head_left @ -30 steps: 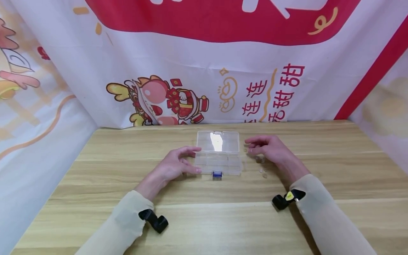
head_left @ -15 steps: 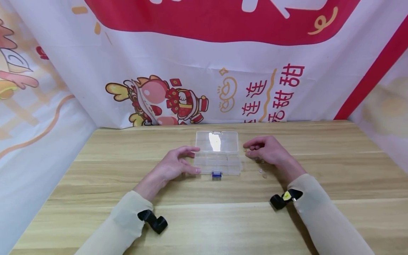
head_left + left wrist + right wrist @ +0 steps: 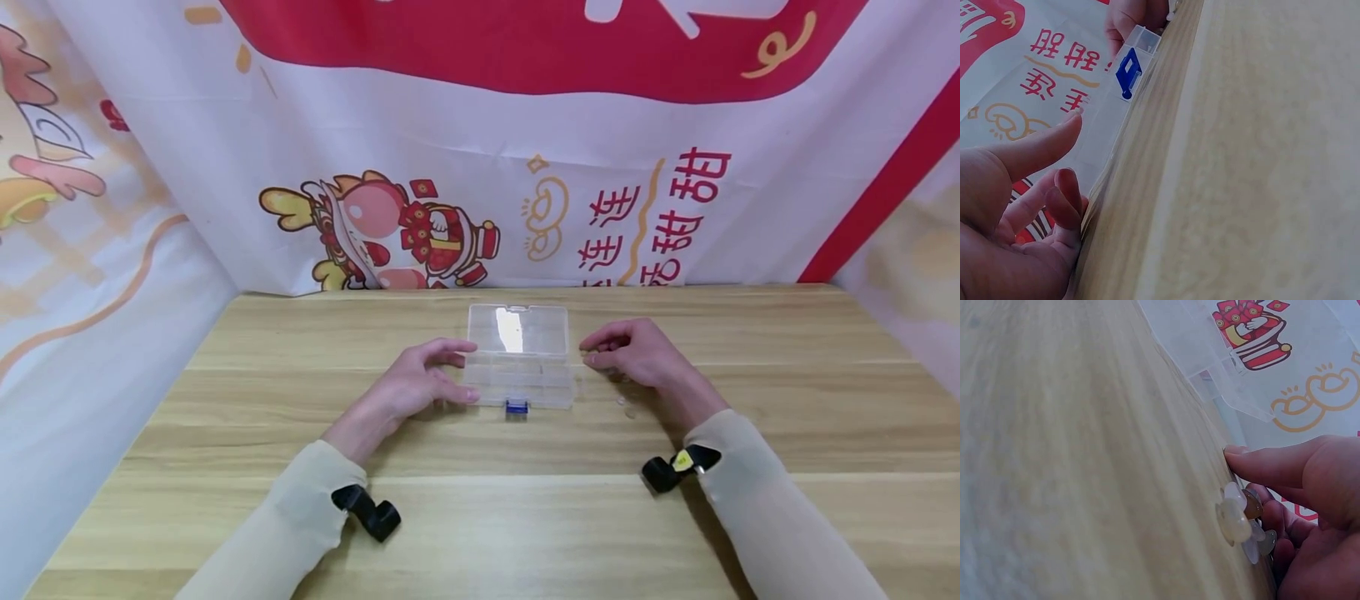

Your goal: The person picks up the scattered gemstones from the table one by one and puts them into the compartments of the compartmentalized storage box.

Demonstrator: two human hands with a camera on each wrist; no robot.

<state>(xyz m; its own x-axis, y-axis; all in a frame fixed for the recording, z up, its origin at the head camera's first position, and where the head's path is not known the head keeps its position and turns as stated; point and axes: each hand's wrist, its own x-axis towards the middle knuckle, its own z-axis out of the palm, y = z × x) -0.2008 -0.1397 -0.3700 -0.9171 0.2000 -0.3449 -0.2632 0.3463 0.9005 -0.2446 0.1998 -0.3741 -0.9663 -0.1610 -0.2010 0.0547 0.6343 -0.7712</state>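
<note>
A clear plastic compartment box (image 3: 517, 379) lies on the table with its lid (image 3: 551, 329) raised at the back and a blue latch (image 3: 516, 407) in front. My left hand (image 3: 412, 382) holds the box's left end, thumb by the front corner and forefinger by the hinge side. In the left wrist view its other fingers (image 3: 1063, 203) curl beside the box. Just right of the box, my right hand (image 3: 637, 354) brings thumb and forefinger together on a small yellowish stone (image 3: 584, 353). Several smooth, rounded stones (image 3: 1235, 522) lie under that hand.
Two pale stones (image 3: 628, 412) lie on the wooden table (image 3: 480, 525) near the right wrist. A printed white and red cloth (image 3: 420, 117) hangs behind the table's far edge. Black wrist cameras (image 3: 367, 512) sit on both sleeves.
The right thumb and forefinger have closed in on the small yellowish stone. The left hand stays at the box. The whole head view has shifted slightly.
</note>
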